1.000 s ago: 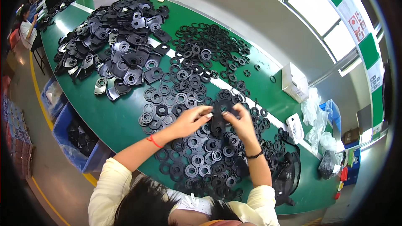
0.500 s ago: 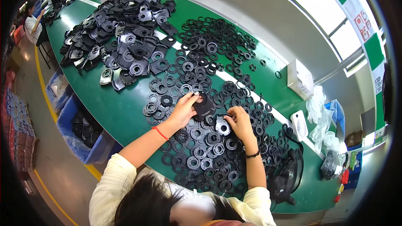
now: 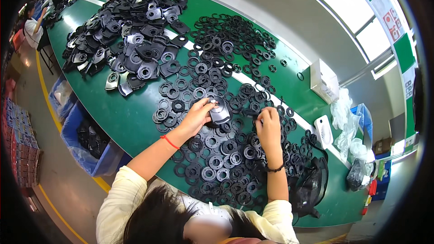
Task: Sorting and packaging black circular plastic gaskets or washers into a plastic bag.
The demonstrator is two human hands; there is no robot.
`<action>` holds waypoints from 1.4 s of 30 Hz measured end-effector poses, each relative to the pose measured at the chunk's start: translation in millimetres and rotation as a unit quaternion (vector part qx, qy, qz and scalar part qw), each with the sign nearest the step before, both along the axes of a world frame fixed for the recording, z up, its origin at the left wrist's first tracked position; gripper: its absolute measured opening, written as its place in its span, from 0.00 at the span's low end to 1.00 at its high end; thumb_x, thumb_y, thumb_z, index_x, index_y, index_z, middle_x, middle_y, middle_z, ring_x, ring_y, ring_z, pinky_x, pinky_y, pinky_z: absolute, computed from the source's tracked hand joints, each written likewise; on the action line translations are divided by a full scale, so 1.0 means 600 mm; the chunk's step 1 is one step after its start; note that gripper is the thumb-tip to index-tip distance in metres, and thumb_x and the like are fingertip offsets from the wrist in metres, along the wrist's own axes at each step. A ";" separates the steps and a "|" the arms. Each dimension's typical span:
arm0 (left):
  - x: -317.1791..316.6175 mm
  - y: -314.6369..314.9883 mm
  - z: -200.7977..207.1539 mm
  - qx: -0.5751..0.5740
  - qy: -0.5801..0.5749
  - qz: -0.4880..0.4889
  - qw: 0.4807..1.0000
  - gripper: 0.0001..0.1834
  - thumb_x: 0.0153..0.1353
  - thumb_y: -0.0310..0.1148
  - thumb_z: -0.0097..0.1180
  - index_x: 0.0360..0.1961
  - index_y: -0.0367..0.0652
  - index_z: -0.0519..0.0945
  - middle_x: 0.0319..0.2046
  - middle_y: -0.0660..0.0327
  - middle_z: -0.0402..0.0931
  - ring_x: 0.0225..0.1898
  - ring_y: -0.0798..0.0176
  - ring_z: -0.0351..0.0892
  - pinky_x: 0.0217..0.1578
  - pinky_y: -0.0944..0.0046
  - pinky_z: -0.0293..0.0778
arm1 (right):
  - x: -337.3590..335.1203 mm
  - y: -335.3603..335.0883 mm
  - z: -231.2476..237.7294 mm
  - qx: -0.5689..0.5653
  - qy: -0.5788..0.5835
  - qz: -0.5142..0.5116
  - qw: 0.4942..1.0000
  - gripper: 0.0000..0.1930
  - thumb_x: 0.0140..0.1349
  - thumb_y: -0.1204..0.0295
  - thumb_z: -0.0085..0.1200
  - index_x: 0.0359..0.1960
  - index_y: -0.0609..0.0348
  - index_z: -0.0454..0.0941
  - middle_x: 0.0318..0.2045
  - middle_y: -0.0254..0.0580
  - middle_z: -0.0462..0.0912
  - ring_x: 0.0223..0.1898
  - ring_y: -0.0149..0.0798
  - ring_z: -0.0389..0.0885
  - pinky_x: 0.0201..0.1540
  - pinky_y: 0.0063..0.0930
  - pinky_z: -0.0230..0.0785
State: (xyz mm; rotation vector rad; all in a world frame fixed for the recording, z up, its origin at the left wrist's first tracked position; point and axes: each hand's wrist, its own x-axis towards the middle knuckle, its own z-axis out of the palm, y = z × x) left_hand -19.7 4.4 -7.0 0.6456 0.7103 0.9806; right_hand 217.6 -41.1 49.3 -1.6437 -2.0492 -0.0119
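Left hand is closed on one grey plate with a round opening, held over loose black rings near the middle of the green surface; the right hand is held narrow at a blurred dark piece, grip not determinable. One plate is judged mid-handling; many are heaped toward the left end, finished or not cannot be told, and numerous rings are left unsorted. By the far edge a white box is placed, at the near right corner a black bag, and beside the near edge a blue bin is stood on the floor.
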 end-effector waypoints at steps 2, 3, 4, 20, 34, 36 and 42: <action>-0.004 0.003 -0.005 0.001 -0.006 0.013 1.000 0.11 0.67 0.32 0.45 0.47 0.40 0.73 0.44 0.62 0.75 0.46 0.67 0.76 0.48 0.63 0.73 | -0.008 -0.021 0.015 -0.080 -0.111 0.003 0.991 0.13 0.44 0.75 0.64 0.30 0.60 0.72 0.41 0.46 0.71 0.44 0.49 0.70 0.47 0.38 0.64; -0.004 0.004 -0.005 0.004 -0.012 0.020 1.000 0.11 0.67 0.32 0.44 0.47 0.40 0.73 0.44 0.61 0.75 0.47 0.67 0.76 0.48 0.63 0.74 | -0.017 -0.027 0.021 -0.082 -0.101 0.009 0.991 0.14 0.44 0.76 0.64 0.30 0.60 0.72 0.41 0.46 0.71 0.44 0.49 0.70 0.46 0.38 0.65; -0.003 0.004 -0.004 0.000 -0.015 0.030 0.999 0.12 0.67 0.31 0.45 0.48 0.39 0.73 0.44 0.61 0.75 0.47 0.67 0.76 0.49 0.64 0.74 | -0.026 -0.031 0.023 -0.084 -0.090 0.016 0.992 0.14 0.43 0.77 0.65 0.31 0.61 0.72 0.41 0.46 0.71 0.44 0.49 0.70 0.46 0.38 0.66; 0.009 -0.012 0.020 0.096 0.046 0.032 0.994 0.13 0.69 0.36 0.46 0.50 0.41 0.71 0.43 0.63 0.77 0.43 0.72 0.76 0.43 0.70 0.73 | -0.057 -0.004 0.007 -0.150 0.243 0.116 0.951 0.06 0.63 0.75 0.50 0.35 0.65 0.77 0.26 0.41 0.77 0.24 0.33 0.75 0.28 0.23 0.66; 0.016 -0.010 0.002 0.097 0.059 -0.012 0.993 0.12 0.69 0.32 0.46 0.46 0.34 0.72 0.37 0.62 0.79 0.37 0.74 0.76 0.40 0.72 0.73 | -0.070 0.101 -0.019 -0.130 0.177 0.000 0.976 0.12 0.55 0.69 0.62 0.34 0.63 0.75 0.22 0.41 0.75 0.23 0.34 0.75 0.27 0.28 0.68; 0.004 -0.001 -0.004 0.091 0.087 -0.006 0.992 0.12 0.69 0.33 0.45 0.44 0.34 0.74 0.36 0.63 0.79 0.36 0.75 0.76 0.39 0.73 0.72 | -0.064 0.115 -0.045 -0.054 0.068 0.039 0.995 0.16 0.54 0.67 0.61 0.44 0.57 0.76 0.32 0.46 0.74 0.32 0.44 0.76 0.37 0.33 0.70; 0.000 0.007 -0.021 0.071 0.169 -0.030 0.983 0.12 0.69 0.34 0.44 0.43 0.36 0.75 0.34 0.64 0.79 0.33 0.76 0.75 0.32 0.72 0.71 | -0.066 0.146 -0.050 -0.113 -0.037 0.100 0.988 0.21 0.53 0.65 0.62 0.48 0.59 0.74 0.39 0.50 0.74 0.41 0.52 0.76 0.45 0.39 0.70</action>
